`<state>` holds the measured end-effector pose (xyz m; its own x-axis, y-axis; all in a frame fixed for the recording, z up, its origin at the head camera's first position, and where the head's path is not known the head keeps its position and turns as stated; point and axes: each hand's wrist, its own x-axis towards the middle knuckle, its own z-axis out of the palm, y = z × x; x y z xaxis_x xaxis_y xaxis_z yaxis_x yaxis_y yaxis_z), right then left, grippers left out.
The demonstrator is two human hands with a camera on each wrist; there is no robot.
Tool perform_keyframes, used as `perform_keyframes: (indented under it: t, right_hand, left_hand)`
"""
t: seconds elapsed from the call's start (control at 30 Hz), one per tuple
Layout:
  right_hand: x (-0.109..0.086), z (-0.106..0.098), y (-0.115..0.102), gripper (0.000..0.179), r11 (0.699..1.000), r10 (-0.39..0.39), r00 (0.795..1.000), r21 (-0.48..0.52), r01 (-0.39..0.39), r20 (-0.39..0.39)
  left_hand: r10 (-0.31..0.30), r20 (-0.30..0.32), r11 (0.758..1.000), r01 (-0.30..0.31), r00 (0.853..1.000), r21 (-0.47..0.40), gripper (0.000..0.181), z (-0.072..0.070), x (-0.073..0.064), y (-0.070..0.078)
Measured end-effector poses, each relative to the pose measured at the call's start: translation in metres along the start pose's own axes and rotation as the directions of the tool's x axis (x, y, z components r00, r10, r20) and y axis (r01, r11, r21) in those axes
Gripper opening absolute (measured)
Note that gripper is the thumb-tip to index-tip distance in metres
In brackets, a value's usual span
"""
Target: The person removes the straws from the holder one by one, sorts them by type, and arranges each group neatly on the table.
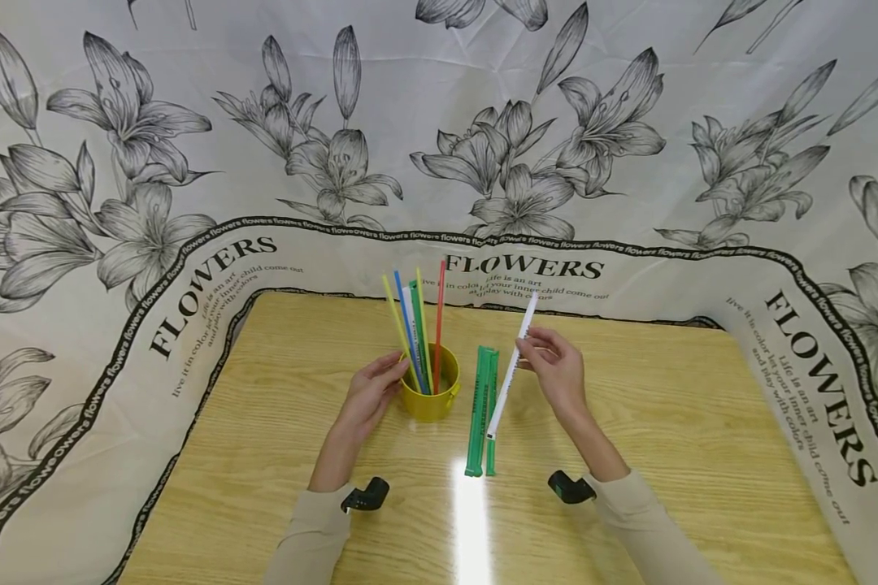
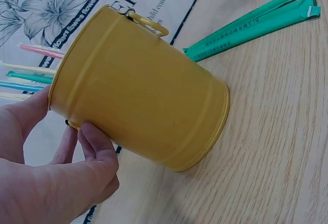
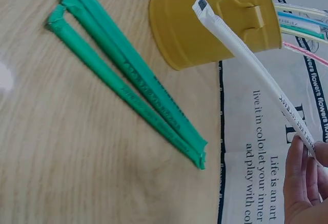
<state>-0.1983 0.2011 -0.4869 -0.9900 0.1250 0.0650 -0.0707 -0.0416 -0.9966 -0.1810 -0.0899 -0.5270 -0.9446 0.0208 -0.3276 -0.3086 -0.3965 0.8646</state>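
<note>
My left hand (image 1: 371, 396) holds a small yellow metal bucket (image 2: 138, 85) by its rim, the thumb at the lip and the other fingers bent against the side. Several drinking straws lean in the bucket: yellow ones, a blue one (image 1: 407, 325), a red one (image 1: 439, 325), and wrapped green and white ones. Right of the bucket, my right hand (image 1: 556, 370) pinches a white paper-wrapped straw (image 3: 251, 60) near its upper end. That straw slants down toward the green-wrapped straws (image 3: 125, 65), which lie side by side on the table.
The wooden table (image 1: 263, 455) reaches back to a white cloth (image 1: 366, 162) printed with flowers and lettering, which stands behind it and along both sides. A small bail handle (image 2: 148, 24) sits on the bucket's side. Each wrist wears a black camera (image 1: 572, 487).
</note>
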Motion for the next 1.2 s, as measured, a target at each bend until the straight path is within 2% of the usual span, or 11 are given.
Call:
perform_keyframes:
  t: [0.33, 0.73, 1.2]
  right_hand:
    - [-0.009, -0.013, 0.027, 0.034, 0.991, 0.042, 0.999, -0.124, -0.040, 0.009]
    - [-0.015, -0.018, 0.055, 0.034, 0.964, 0.105, 0.994, -0.248, -0.097, 0.019]
    - [-0.016, -0.010, 0.075, 0.028, 0.925, 0.118, 0.993, -0.366, -0.101, 0.024]
  left_hand:
    - [-0.003, -0.005, 1.000, 0.003, 1.000, -0.014, 0.039, 0.000, 0.000, 0.000]
    - [0.041, 0.021, 0.999, -0.041, 0.999, -0.017, 0.041, -0.001, -0.001, -0.001]
    - [0.002, -0.007, 1.000, -0.002, 1.000, -0.009, 0.041, 0.001, 0.001, 0.000]
